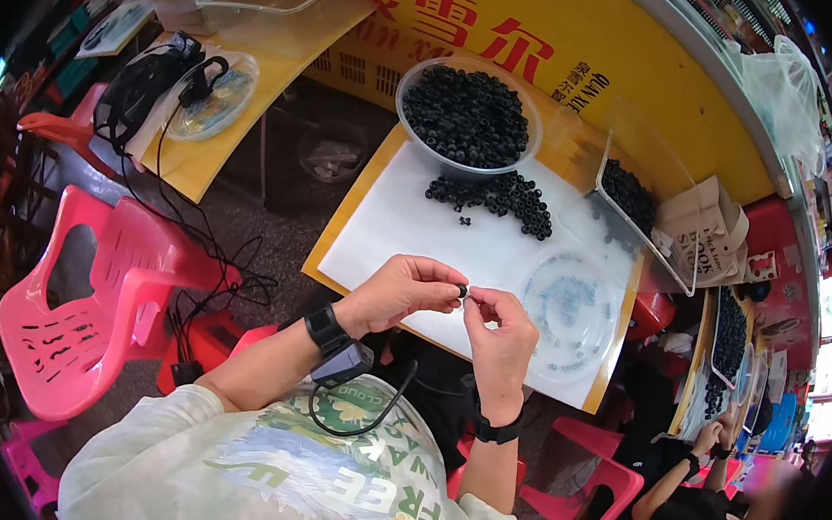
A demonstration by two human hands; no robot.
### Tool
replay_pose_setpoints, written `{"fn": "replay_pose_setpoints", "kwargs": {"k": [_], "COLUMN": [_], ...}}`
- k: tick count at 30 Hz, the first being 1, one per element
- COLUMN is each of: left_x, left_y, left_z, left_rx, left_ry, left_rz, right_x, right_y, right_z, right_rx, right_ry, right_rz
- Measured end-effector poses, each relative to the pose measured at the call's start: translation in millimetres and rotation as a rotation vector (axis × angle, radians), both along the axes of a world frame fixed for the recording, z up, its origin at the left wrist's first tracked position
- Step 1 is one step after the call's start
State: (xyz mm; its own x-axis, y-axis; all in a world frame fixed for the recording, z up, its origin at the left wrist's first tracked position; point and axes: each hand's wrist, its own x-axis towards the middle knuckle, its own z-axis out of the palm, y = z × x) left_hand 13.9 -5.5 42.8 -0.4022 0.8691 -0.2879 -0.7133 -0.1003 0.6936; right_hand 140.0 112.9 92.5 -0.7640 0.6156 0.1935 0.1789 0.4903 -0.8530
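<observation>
Seen from above, the person's two hands met just over the near edge of a white sheet (438, 232) that covered a yellow table (335, 239). The left hand (402, 291) was curled, its thumb and forefinger pressed together on a small black ring (461, 290). The right hand (501, 327) came up to it from the other side, its fingertips pinched close against the same ring, so the two hands touched at that point. Whether the right fingers held a second small part could not be told. Each wrist wore a dark band, and a small dark device with a cable sat below the left wrist.

Beyond the hands, further up the sheet, lay a loose heap of black rings (499, 194). Behind that heap stood a round clear bowl (467, 117) filled with more of the same rings. Just to the right of the right hand, on the sheet, rested a round clear lid (568, 313) with small pale pieces in it. Further right and beyond, a clear tray (635, 204) leaned up with more black rings inside.

Well to the left of the left hand stood a pink plastic chair (90, 303). To the lower right, well apart from the hands, another person (680, 506) sat on a pink chair at a separate table.
</observation>
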Motion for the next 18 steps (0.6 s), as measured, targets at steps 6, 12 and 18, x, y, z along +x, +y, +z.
{"fn": "replay_pose_setpoints", "kwargs": {"k": [6, 12, 18], "left_x": [2.0, 7.4, 5.2], "left_y": [-3.3, -4.7, -6.1], "left_z": [-4.3, -12.7, -21.6], "left_rx": [-0.026, 0.004, 0.055], "left_ry": [0.083, -0.074, -0.191], "left_rz": [0.044, 0.118, 0.202], "right_x": [-3.0, -8.3, -21.5], "right_y": [-5.8, -16.8, -24.2], "right_z": [-0.9, -7.0, -17.2], "right_rx": [0.103, -0.027, 0.048], "right_ry": [0.035, 0.044, 0.092], "right_rz": [0.021, -0.105, -0.05]}}
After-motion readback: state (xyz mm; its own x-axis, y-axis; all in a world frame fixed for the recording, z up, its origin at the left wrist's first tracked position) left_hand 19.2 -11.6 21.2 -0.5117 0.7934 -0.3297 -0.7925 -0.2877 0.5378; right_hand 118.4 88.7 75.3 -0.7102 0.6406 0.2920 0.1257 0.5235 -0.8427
